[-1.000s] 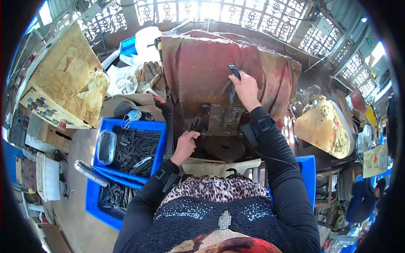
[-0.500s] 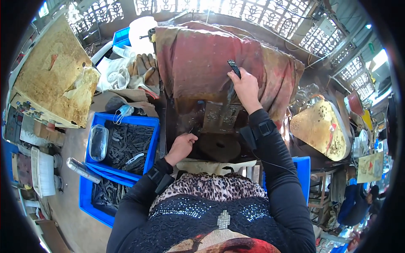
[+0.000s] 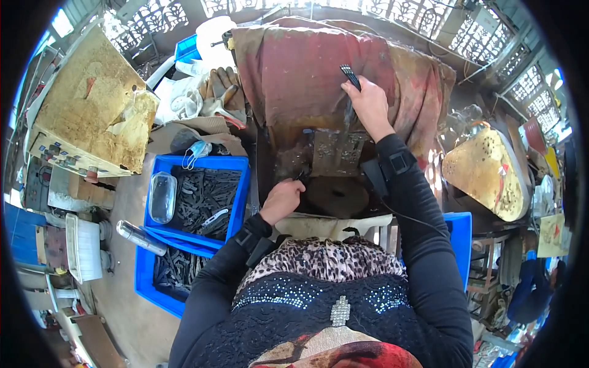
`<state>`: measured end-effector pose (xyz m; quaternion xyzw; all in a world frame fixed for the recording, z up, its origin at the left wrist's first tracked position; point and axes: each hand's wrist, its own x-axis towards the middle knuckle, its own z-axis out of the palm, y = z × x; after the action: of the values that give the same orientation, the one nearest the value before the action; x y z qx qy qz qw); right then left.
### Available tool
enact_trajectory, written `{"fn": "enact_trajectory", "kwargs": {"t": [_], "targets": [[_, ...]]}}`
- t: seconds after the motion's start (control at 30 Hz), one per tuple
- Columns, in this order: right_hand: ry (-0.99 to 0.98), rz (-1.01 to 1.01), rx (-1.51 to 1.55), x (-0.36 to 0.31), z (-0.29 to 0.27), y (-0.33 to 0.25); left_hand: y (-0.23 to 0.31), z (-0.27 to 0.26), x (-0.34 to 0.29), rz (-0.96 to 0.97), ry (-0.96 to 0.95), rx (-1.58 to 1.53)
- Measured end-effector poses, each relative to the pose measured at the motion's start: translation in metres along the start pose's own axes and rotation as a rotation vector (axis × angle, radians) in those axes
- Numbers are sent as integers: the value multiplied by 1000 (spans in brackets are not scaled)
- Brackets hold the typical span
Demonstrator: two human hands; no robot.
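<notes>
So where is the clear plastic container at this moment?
In the head view, the clear plastic container lies on the person's left, inside the upper blue crate, at its left wall beside the dark metal parts.

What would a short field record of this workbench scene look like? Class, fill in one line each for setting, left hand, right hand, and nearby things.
Setting: cluttered workshop, machine draped in a reddish cloth
Left hand: at the machine's base, beside a dark round plate, pinching a small dark part
Right hand: raised, gripping a dark lever handle
Nearby: blue crate of dark metal pieces, work gloves, clear plastic tub
</notes>
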<state>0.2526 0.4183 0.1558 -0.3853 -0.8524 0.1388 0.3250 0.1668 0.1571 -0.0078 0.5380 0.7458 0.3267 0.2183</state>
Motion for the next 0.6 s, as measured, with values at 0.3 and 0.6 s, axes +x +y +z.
{"fn": "enact_trajectory", "kwargs": {"t": [0.3,0.6], "targets": [[-66,43,-37,1,-5,-9,1,1,-1,-2,-29,135],[-32,23,-54,4,-2,-7,-4,3,1,62,-132,229]]}}
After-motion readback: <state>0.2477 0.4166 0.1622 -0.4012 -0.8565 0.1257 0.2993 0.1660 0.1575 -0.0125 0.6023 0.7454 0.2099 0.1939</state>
